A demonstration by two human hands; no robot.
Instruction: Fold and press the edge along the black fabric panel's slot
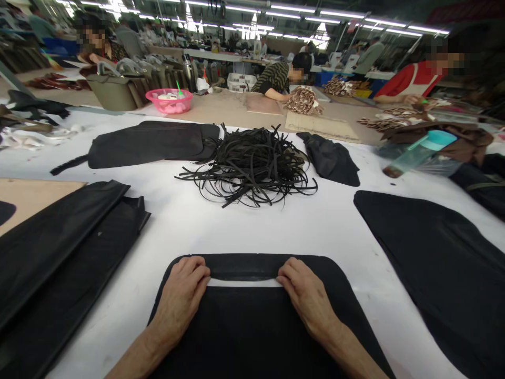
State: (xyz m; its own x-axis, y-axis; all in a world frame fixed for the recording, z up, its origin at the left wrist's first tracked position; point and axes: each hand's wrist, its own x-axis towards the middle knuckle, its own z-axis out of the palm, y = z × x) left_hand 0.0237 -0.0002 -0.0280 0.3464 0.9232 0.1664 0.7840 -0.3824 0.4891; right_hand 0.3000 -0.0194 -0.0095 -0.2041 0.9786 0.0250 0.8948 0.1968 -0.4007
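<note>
A large black panel (pixel 252 331) of sheet material with rounded corners lies on the white table in front of me. Along its far edge runs a black strip (pixel 244 267), and a narrow white gap shows between this strip and the panel's nearer part. My left hand (pixel 185 284) has its fingers closed on the left end of the strip. On the right end, my right hand (pixel 302 287) pinches it in the same way, thumb toward the gap. Whether strip and panel are one piece I cannot tell. My fingertips are partly hidden under the strip's edge.
Beyond the panel lies a tangled heap of black strips (pixel 260 163). Black sheets (pixel 79 263) lie at left, more black panels (pixel 437 258) at right. A pink basin (pixel 169 101), a turquoise-lidded bottle (pixel 420 152) and several people at work are farther off.
</note>
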